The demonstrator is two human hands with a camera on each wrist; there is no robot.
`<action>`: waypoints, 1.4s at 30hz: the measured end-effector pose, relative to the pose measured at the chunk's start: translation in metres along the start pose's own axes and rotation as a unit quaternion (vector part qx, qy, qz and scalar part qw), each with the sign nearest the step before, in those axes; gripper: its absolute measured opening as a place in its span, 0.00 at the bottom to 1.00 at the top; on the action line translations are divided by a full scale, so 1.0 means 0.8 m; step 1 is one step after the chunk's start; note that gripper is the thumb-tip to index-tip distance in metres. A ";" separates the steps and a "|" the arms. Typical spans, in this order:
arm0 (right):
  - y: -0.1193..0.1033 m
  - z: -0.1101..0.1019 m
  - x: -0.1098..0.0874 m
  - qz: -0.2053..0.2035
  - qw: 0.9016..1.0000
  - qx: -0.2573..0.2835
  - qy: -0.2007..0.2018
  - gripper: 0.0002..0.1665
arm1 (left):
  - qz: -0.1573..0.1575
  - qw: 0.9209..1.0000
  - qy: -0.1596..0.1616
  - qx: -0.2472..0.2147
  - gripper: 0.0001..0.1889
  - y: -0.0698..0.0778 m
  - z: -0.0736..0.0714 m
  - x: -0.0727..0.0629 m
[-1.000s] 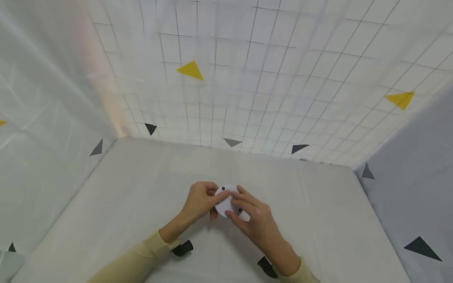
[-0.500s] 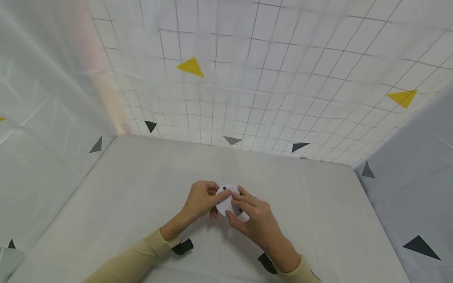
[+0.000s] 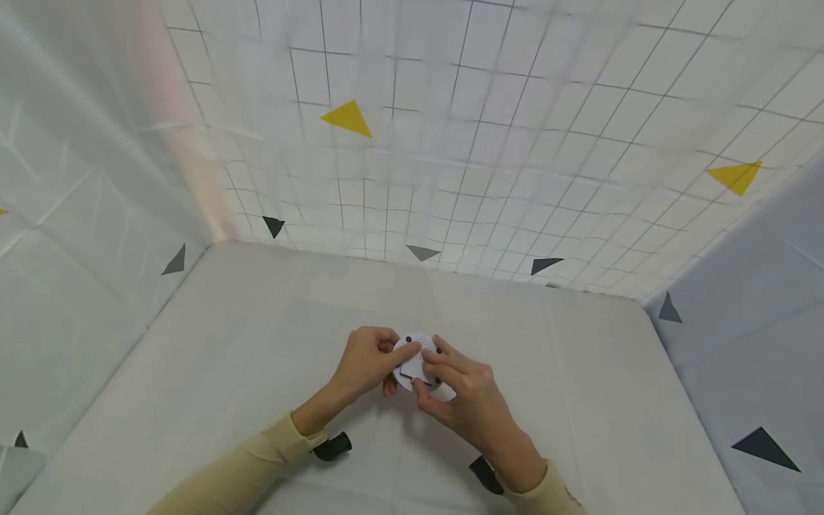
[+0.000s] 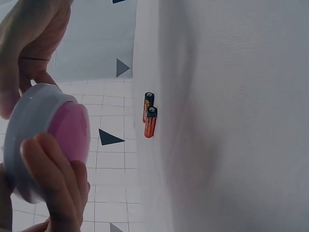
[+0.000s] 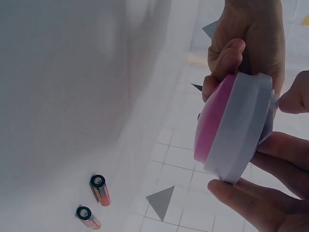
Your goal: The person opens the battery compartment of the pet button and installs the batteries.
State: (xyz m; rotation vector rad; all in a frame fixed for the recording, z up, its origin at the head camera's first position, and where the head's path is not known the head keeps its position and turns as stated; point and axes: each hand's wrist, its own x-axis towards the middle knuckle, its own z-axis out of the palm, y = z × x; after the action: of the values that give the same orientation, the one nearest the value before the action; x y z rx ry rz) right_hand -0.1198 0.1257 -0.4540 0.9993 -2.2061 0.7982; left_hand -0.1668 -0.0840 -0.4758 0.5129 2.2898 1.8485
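Since a second ago a small dark-edged hatch has lifted on the round white device (image 3: 417, 360), held above the bench (image 3: 257, 343) between both hands, left hand (image 3: 364, 361) pinching at 9 o'clock, right hand (image 3: 462, 397) gripping at 4 o'clock.

round device (image 4: 38, 145) pinched by fingers (image 4: 55, 183) | two batteries (image 4: 149, 116) on table (image 4: 231, 121)

White table (image 3: 270, 336) under pale cloth, faint creases. Back wall (image 3: 489, 143): white sheet with thin dark grid, yellow triangles (image 3: 348, 118) high, black and grey triangles (image 3: 423, 253) along base. Side walls plain white, scattered dark triangles. Soft even light.
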 end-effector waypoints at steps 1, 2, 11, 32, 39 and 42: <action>0.000 -0.001 0.001 0.001 1.000 0.001 -0.001 0.11 | 0.000 1.000 0.001 0.000 0.21 0.001 0.000 0.000; 0.000 -0.001 0.001 0.002 1.000 0.002 -0.003 0.12 | 0.000 1.000 0.002 -0.001 0.21 0.001 -0.001 0.000; -0.001 -0.005 0.004 0.013 1.000 -0.017 -0.004 0.17 | 0.001 1.000 0.004 -0.007 0.20 0.005 -0.003 0.001; -0.003 -0.005 0.000 0.060 0.995 0.068 -0.029 0.18 | -0.010 1.000 0.020 -0.009 0.19 0.002 -0.001 0.000; -0.003 -0.010 0.000 0.089 0.991 0.086 -0.047 0.18 | -0.008 1.000 0.016 -0.005 0.19 0.001 -0.001 0.000; -0.002 -0.015 0.001 0.105 0.989 0.089 -0.060 0.18 | -0.006 1.000 0.019 0.001 0.19 0.002 -0.002 0.001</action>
State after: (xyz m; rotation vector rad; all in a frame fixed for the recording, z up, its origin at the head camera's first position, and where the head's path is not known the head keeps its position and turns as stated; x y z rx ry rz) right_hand -0.1154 0.1332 -0.4449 0.9284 -2.4060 1.0726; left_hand -0.1676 -0.0851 -0.4738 0.4664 2.3148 1.8662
